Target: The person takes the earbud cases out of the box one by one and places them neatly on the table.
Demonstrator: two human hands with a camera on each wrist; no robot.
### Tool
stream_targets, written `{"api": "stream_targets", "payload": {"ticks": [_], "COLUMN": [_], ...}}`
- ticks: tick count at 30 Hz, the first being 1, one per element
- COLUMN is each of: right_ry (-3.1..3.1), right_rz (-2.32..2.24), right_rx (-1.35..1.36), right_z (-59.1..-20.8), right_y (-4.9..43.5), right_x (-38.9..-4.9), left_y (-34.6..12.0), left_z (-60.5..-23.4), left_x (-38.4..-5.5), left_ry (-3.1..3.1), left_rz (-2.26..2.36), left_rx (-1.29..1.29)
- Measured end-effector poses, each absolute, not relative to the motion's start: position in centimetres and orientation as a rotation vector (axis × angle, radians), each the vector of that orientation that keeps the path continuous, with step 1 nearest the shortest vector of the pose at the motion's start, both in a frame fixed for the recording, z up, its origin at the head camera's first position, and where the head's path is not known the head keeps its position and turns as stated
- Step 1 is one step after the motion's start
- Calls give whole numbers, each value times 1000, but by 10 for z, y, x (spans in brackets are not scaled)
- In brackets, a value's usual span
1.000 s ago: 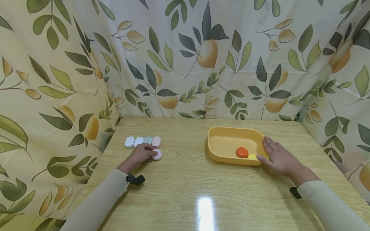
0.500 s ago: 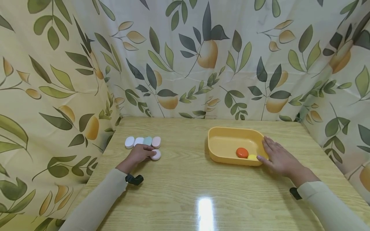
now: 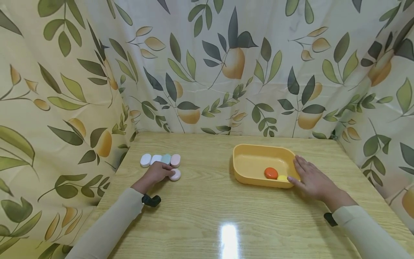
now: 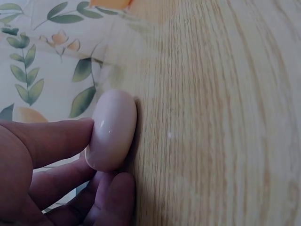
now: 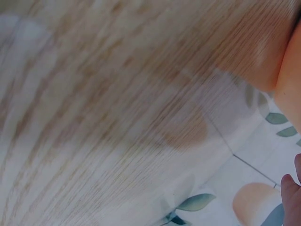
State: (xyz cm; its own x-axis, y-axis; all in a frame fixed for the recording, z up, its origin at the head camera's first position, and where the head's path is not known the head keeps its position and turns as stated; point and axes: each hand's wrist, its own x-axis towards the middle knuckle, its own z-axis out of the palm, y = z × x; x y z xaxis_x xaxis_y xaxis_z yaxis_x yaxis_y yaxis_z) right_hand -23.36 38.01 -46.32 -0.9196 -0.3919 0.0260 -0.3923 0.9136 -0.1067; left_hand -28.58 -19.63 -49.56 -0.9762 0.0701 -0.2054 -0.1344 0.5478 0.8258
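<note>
My left hand pinches a smooth, round, pale pink bar of soap between thumb and fingers, on or just above the table. In the left wrist view this soap stands out at the fingertips. Just behind it is a short row of soaps: a white one, another whitish one, a light teal one and a pink one. My right hand rests with extended fingers against the right end of a yellow-orange tray. Inside the tray lie an orange soap and a partly hidden yellow one.
The wooden table spans the space between my hands. A leaf-and-fruit patterned curtain encloses the back and both sides. Light glares off the tabletop near the front.
My left hand has shifted very slightly left with the pale pink soap, uncovering more of the teal one. The right hand and tray stay in place; the head view has tilted slightly.
</note>
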Motion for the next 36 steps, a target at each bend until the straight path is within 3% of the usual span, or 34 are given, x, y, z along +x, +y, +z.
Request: {"api": "stream_targets", "payload": {"ticks": [36], "right_ry": [-3084], "right_rz": [171], "right_rx": [626], "right_z": [-465], "right_y": [382], "right_x": [-236], "left_y": [-199], "left_z": [-493], "left_x": [-288], "left_ry": [2584], "left_rz": [1326], "left_rx": [-39]}}
